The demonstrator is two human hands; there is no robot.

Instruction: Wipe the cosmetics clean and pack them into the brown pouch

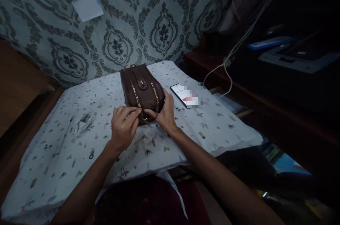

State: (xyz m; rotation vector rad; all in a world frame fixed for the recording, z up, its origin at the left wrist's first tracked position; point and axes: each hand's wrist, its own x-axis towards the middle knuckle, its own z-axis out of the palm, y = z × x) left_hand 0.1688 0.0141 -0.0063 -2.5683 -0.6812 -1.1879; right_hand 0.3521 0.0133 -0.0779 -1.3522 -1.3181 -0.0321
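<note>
A brown leather-look bag (145, 92) with two gold zippers and a buttoned strap across its top lies on the white printed cloth. At the near end of its left zipper, the thumb and forefinger of my left hand (123, 125) are pinched together, seemingly on the small zipper pull. My right hand (166, 113) grips the bag's near right corner, with the thumb in front by a thin handle loop (150, 120) and the fingers along the side. The fingertips of the right hand are partly hidden behind the bag.
A phone (183, 95) with a lit screen lies right of the bag. Crumpled pale material (83, 124) and small dark rings (91, 153) are on the cloth (87, 175) at left. White cables (239, 42) hang at the right beside dark furniture. Patterned wallpaper stands behind.
</note>
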